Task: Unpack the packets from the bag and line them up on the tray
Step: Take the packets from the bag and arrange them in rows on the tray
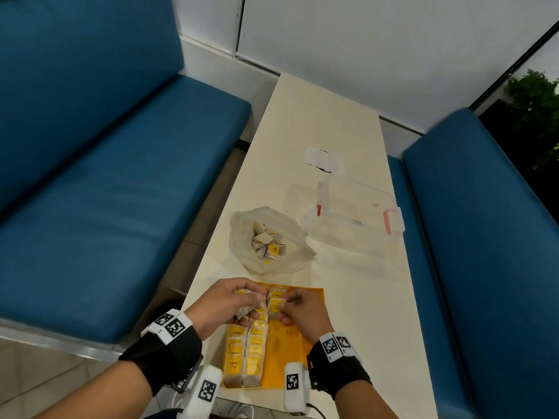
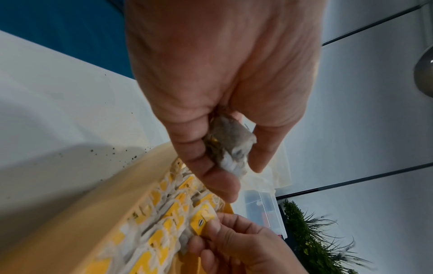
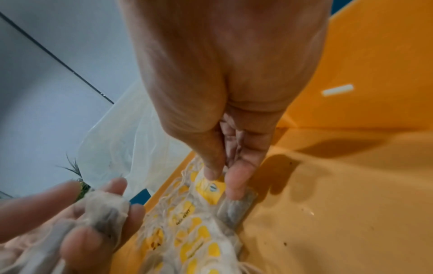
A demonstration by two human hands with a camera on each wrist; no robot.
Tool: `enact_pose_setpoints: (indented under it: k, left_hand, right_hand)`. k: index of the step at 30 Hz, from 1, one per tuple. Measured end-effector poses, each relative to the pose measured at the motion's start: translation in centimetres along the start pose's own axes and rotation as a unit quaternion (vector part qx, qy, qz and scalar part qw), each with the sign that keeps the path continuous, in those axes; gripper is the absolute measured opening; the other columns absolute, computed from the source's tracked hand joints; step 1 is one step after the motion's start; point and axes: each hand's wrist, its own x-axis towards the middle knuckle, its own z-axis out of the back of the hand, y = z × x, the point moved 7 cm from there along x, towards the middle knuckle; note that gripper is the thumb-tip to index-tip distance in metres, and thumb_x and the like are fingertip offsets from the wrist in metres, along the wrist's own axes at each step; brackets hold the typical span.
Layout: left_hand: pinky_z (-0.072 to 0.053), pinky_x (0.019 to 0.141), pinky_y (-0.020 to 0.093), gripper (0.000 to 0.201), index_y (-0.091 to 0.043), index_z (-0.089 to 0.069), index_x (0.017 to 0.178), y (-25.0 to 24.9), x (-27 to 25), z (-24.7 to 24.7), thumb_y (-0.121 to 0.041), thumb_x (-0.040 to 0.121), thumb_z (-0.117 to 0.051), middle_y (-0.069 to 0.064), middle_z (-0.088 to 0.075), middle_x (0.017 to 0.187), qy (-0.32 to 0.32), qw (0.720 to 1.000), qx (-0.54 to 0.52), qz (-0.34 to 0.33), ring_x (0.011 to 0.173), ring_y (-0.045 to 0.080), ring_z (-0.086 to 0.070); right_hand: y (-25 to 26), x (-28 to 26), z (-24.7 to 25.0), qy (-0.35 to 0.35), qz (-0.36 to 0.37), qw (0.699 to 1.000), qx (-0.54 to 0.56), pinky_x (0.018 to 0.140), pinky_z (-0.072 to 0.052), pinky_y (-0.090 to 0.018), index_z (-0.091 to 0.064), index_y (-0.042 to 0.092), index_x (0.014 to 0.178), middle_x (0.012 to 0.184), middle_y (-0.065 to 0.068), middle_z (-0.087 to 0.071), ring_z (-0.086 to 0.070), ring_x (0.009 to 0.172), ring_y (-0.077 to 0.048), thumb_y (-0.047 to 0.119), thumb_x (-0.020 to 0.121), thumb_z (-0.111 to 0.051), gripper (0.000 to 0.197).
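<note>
Packets (image 1: 246, 355) with yellow tags already lie in two neat rows on the left side of the yellow tray (image 1: 298, 337), one behind the other. The rest of the tray is bare, so I think the job is about half done or less.

The left hand (image 1: 225, 305) curls its fingers round a small bunch of packets (image 2: 228, 146) and holds them just above the far end of the rows. The right hand (image 1: 305, 311) pinches one packet (image 3: 212, 191) by its yellow tag between thumb and finger and sets it down at the far end of the right row, touching the tray.

More packets (image 1: 267, 243) sit loose in the clear plastic bag (image 1: 242, 237), which stands open on the table (image 1: 348, 297) just past the tray. Those need to come out next, I think, and they will start a new row.

Both hands cover the far end of the rows, so I cannot tell how many packets lie there. The bunch in the left hand is blurry, and I cannot count it. A clear box (image 1: 357, 207) with pink clips stands near the bag, and I cannot tell if anything is inside it.
</note>
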Motion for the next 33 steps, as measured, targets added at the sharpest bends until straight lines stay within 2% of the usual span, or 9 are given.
enact_pose_setpoints:
  k: [4,8,13,18,22,24,27,29,33]
  left_hand:
    - [-0.058,0.061,0.028,0.016,-0.009,-0.074,0.109,0.0,-0.1,0.0,-0.01,0.094,-0.071,0.019,-0.075,0.096,0.0,1.0,0.0,0.0,0.078,0.022,-0.072]
    - [-0.057,0.061,0.03,0.016,-0.007,-0.073,0.109,0.0,-0.1,0.0,-0.016,0.097,-0.068,0.023,-0.074,0.102,0.001,1.0,-0.005,0.002,0.079,0.024,-0.072]
    - [-0.058,0.062,0.03,0.045,-0.009,-0.073,0.111,-0.2,-0.3,0.0,-0.046,0.104,-0.049,0.017,-0.076,0.094,-0.003,0.999,-0.028,0.029,0.077,0.022,-0.073]
    - [-0.06,0.064,0.034,0.065,-0.006,-0.071,0.114,-0.3,-0.5,0.0,-0.058,0.104,-0.033,0.022,-0.076,0.089,-0.006,0.997,-0.054,0.056,0.074,0.026,-0.073]
    - [-0.061,0.068,0.037,0.073,-0.007,-0.07,0.116,-0.1,-0.4,-0.1,-0.065,0.101,-0.027,0.025,-0.076,0.099,0.012,0.996,-0.06,0.069,0.082,0.029,-0.074]
    - [-0.061,0.069,0.037,0.074,-0.01,-0.069,0.118,-0.1,-0.3,-0.2,-0.067,0.1,-0.025,0.025,-0.076,0.103,0.023,0.996,-0.055,0.07,0.083,0.03,-0.073]
    - [-0.06,0.071,0.039,0.069,-0.015,-0.064,0.123,-0.2,-0.3,-0.7,-0.068,0.1,-0.025,0.021,-0.077,0.105,0.038,0.996,-0.042,0.062,0.087,0.033,-0.073]
    - [-0.06,0.071,0.039,0.065,-0.018,-0.062,0.125,-0.3,-0.4,-1.1,-0.067,0.1,-0.027,0.02,-0.077,0.104,0.051,0.997,-0.034,0.055,0.089,0.035,-0.073]
    - [-0.059,0.067,0.037,0.063,-0.019,-0.061,0.127,-0.5,-0.3,-1.9,-0.066,0.1,-0.029,0.023,-0.075,0.105,0.084,0.996,-0.014,0.042,0.089,0.035,-0.071]
  right_hand:
    - [-0.7,0.1,0.2,-0.039,-0.01,0.999,-0.005,0.053,-0.055,-0.024,-0.064,0.009,0.087,0.078,-0.01,-0.072,-0.071,0.058,-0.015,0.002,0.09,-0.066,0.008]
    - [-1.2,0.4,0.1,-0.063,-0.018,0.998,-0.008,0.053,-0.055,-0.027,-0.065,0.009,0.085,0.081,-0.014,-0.073,-0.069,0.057,-0.019,0.006,0.09,-0.068,0.007]
    - [-1.8,0.7,-0.5,-0.066,-0.045,0.995,0.056,0.06,-0.059,-0.031,-0.063,0.007,0.088,0.081,-0.016,-0.073,-0.073,0.061,-0.022,0.004,0.09,-0.067,0.006]
    - [-1.7,0.4,-1.1,-0.05,-0.063,0.989,0.125,0.075,-0.062,-0.039,-0.062,0.001,0.094,0.084,-0.017,-0.073,-0.076,0.072,-0.029,0.001,0.088,-0.068,0.009]
    - [-1.0,-0.5,-0.1,-0.064,-0.075,0.99,0.098,0.061,-0.06,-0.031,-0.061,0.003,0.091,0.081,-0.015,-0.071,-0.074,0.066,-0.027,0.004,0.086,-0.072,0.012]
    - [0.4,-1.4,1.3,-0.1,-0.033,0.994,0.012,0.051,-0.054,-0.027,-0.063,0.007,0.089,0.076,-0.01,-0.071,-0.07,0.058,-0.021,0.011,0.086,-0.07,0.009]
    - [4.0,-3.1,1.8,-0.085,0.084,0.993,-0.01,0.05,-0.048,-0.02,-0.068,0.015,0.086,0.081,-0.005,-0.072,-0.07,0.066,-0.017,0.014,0.086,-0.072,0.004]
    - [5.8,-4.0,1.0,-0.029,0.124,0.992,-0.004,0.053,-0.046,-0.016,-0.073,0.021,0.089,0.084,-0.001,-0.073,-0.068,0.072,-0.013,0.019,0.084,-0.076,0.006]
    - [6.8,-4.5,-0.3,0.04,0.141,0.987,-0.066,0.072,-0.054,-0.023,-0.074,0.027,0.094,0.086,0.006,-0.07,-0.061,0.074,-0.006,0.015,0.081,-0.078,0.017]
